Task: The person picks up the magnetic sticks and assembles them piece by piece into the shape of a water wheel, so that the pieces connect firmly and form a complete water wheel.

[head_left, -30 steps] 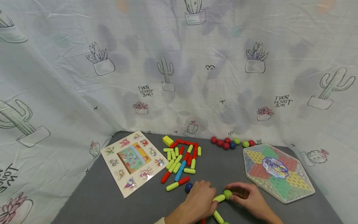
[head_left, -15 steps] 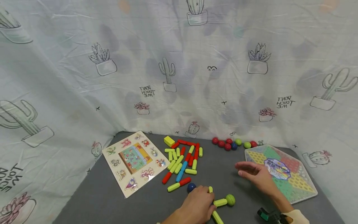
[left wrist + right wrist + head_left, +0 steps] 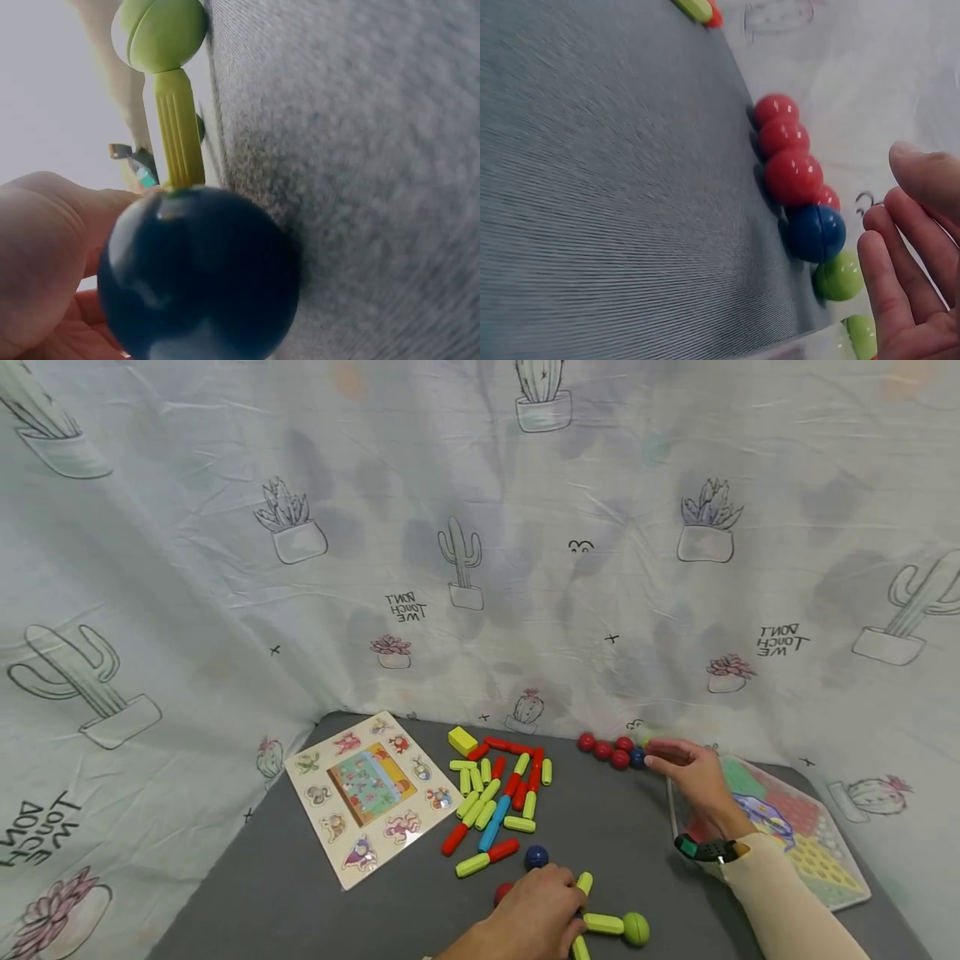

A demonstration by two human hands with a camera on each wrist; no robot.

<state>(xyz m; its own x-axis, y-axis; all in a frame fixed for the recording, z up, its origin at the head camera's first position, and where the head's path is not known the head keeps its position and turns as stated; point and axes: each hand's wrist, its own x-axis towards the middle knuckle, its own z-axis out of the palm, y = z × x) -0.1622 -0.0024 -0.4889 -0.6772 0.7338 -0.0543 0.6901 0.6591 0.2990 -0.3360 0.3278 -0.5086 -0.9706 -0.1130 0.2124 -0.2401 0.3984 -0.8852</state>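
Observation:
In the head view my left hand [image 3: 525, 917] grips the hub of a ball-and-rod toy at the table's front. Its dark blue ball [image 3: 199, 274] fills the left wrist view beside my thumb. From it a yellow-green rod [image 3: 603, 924] runs to a green ball [image 3: 636, 929]; more yellow-green rods [image 3: 585, 883] spread from the hub. My fingers partly hide the joint. My right hand [image 3: 693, 777] reaches toward the row of balls at the back, fingers apart and holding nothing. Near its fingertips are a blue ball [image 3: 817, 234] and a green ball [image 3: 838, 276].
Red balls [image 3: 793, 178] line the back edge. Loose and joined rods [image 3: 504, 810] lie mid-table, with a yellow block [image 3: 462, 741] behind. A picture puzzle board [image 3: 341, 842] lies left, a hexagonal game board [image 3: 806, 827] right under my forearm. Another blue ball [image 3: 536, 857] sits beyond my left hand.
My right hand has let go of the toy's green ball and moved away to the back balls. My left hand stays on the hub; the toy has turned slightly.

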